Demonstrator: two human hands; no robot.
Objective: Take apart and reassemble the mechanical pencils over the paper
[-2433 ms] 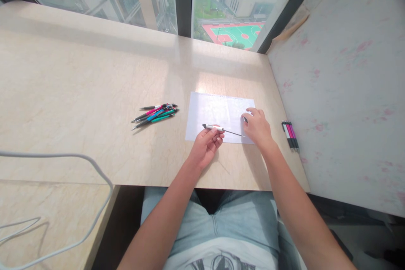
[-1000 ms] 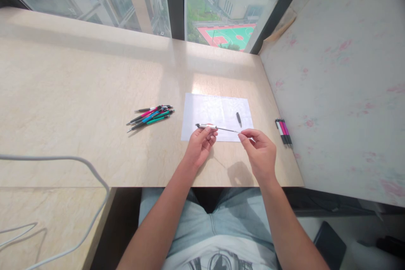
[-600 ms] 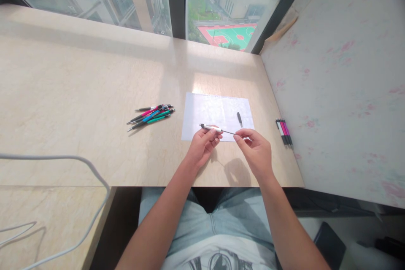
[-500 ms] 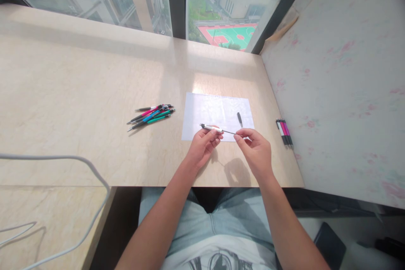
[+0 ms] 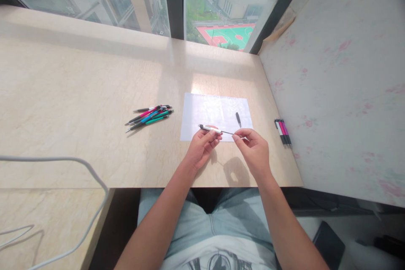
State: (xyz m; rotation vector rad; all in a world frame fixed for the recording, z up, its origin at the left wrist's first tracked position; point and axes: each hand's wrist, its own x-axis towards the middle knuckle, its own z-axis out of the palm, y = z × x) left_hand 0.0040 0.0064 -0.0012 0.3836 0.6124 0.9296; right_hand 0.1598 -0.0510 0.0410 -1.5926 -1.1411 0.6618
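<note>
My left hand (image 5: 204, 145) is closed around the white pen barrel (image 5: 209, 128), its black clicker end pointing left. A thin dark refill (image 5: 227, 133) sticks out of the barrel's right end. Pinched on that refill is my right hand (image 5: 253, 145), its thumb and forefinger near the outer tip. Both hands are over the near edge of a white sheet of paper (image 5: 202, 107). Just beyond my right hand, a black grip section (image 5: 238, 119) lies on the sheet, separate from the barrel.
To the left lies a loose pile of several pens (image 5: 150, 117) in pink, blue, green and white. A row of several pens (image 5: 282, 133) lies by the papered wall (image 5: 335, 105) at right. A grey cable (image 5: 79, 160) loops across the lower left. Windows stand behind the table (image 5: 95, 80).
Both hands keep nearly the same hold on the barrel and refill. The whole view has shifted very slightly; the pens and paper lie as before.
</note>
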